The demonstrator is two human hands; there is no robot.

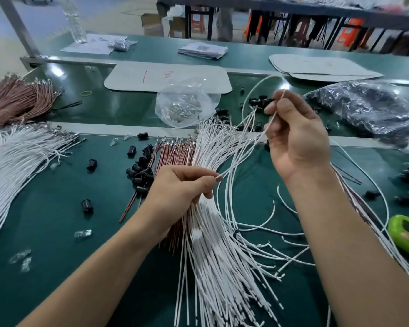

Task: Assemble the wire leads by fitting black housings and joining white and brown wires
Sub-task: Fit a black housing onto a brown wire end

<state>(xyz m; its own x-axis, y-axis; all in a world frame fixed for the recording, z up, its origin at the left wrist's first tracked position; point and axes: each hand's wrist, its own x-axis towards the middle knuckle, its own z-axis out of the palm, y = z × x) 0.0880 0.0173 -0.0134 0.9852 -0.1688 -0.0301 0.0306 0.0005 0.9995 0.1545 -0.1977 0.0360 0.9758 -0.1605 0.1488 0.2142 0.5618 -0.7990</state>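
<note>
A fanned bundle of white wires [213,251] lies on the green table, with a bundle of brown wires [172,149] beside it on the left. My left hand [182,187] rests on the bundles and pinches one white wire [240,156] near its end. My right hand [295,135], raised above the table, grips the same wire further along; the wire loops up and over behind it. Black housings [139,171] lie scattered left of the brown wires and behind my right hand.
More white wires [17,156] and brown wires [17,100] are piled at the far left. A clear bag of metal terminals [187,105] sits mid-table, a dark plastic bag [368,107] at right, a green object [406,234] at the right edge. Small glass bulbs [83,233] lie loose.
</note>
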